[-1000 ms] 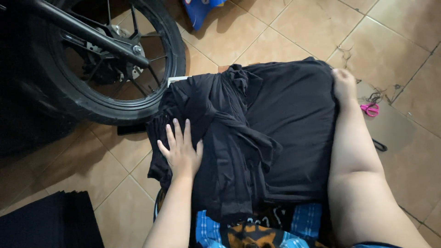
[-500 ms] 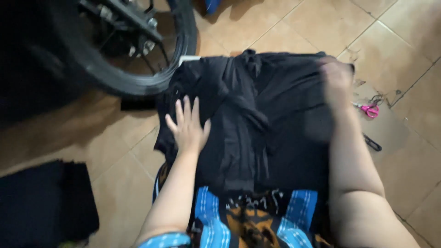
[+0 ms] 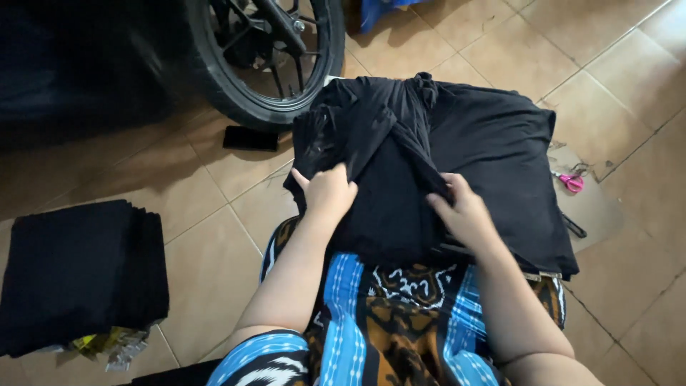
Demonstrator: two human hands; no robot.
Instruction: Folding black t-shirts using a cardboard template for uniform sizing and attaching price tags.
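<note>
A: Where is the black garment [image 3: 457,150]?
B: It lies spread over the person's lap and the tiled floor [image 3: 236,179], with its far edge near the motorcycle wheel [image 3: 264,57].
A: And the 2 hands?
B: The left hand [image 3: 327,191] pinches a bunched fold at the garment's near left part, fingers curled shut on the cloth. The right hand [image 3: 463,213] grips a fold near the middle, fingers closed on it; most of the garment lies to the far right of both hands.
A: Anything else?
B: A stack of folded black cloth [image 3: 78,275] sits at near left, and pink scissors [image 3: 570,181] lie at right, just beside the garment.
</note>
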